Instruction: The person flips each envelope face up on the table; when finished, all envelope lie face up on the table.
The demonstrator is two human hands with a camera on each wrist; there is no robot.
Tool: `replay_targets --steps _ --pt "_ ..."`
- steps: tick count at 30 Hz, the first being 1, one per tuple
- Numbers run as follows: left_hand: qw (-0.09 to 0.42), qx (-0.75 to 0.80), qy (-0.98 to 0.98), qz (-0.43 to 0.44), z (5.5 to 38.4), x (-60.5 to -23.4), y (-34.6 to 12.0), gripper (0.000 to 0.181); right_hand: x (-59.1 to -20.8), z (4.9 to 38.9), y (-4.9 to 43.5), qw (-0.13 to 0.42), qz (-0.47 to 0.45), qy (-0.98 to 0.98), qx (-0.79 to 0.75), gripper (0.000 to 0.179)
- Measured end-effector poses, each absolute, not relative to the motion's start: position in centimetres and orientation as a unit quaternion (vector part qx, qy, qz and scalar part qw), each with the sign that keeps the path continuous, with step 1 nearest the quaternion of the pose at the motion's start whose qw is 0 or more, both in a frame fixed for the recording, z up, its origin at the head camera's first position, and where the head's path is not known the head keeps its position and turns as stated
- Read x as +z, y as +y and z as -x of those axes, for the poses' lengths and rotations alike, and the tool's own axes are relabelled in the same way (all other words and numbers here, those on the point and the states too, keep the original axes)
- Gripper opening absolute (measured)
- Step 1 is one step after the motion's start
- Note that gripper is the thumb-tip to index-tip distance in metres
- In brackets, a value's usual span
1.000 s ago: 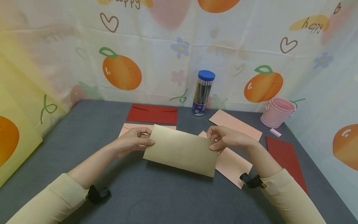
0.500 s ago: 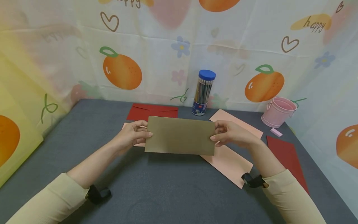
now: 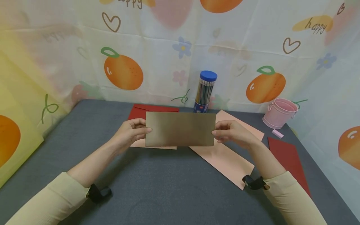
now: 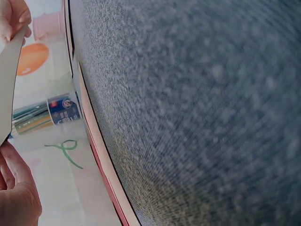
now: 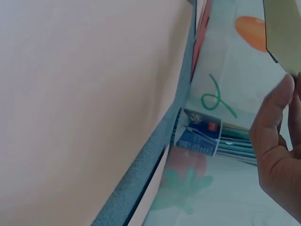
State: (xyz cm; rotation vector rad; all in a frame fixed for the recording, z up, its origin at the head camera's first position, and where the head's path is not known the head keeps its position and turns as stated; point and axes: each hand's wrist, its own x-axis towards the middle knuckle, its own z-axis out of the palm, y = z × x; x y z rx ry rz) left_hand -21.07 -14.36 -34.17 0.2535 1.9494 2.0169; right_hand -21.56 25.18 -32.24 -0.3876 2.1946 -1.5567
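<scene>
A gold envelope (image 3: 180, 129) hangs above the table, its plain face toward me and its long edges about level in the head view. My left hand (image 3: 131, 132) pinches its left end between thumb and fingers. At the right end my right hand (image 3: 232, 132) pinches it the same way. Behind it lie a red envelope (image 3: 157, 108) with its flap showing and a pale pink envelope (image 3: 157, 144), both partly hidden. Another pale pink envelope (image 3: 225, 162) lies slanted below my right hand. In the right wrist view the gold envelope (image 5: 284, 33) rises from the thumb tip.
A blue-lidded tub of pencils (image 3: 206, 90) stands at the back, its base overlapped by the gold envelope. Further right are a pink envelope (image 3: 250, 128), a pink bucket (image 3: 278, 114), a small pink block (image 3: 277, 133) and a red envelope (image 3: 288, 165). A patterned cloth (image 3: 157, 62) hangs behind.
Both hands have raised the gold envelope and tipped it more upright. Its slant has levelled out, and it now overlaps the red envelope and the pencil tub's base.
</scene>
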Motion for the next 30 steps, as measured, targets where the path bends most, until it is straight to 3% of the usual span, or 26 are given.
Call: replay_targets --steps 16,30 --pt "0.117 0.684 0.715 -0.085 21.08 -34.17 -14.75 0.015 -32.50 21.59 24.85 0.214 0.122 0.738 -0.628 0.010" --pt "0.130 0.724 0.665 -0.128 21.04 -34.15 -15.29 0.021 -32.64 21.60 24.88 0.216 0.129 0.723 -0.643 0.020"
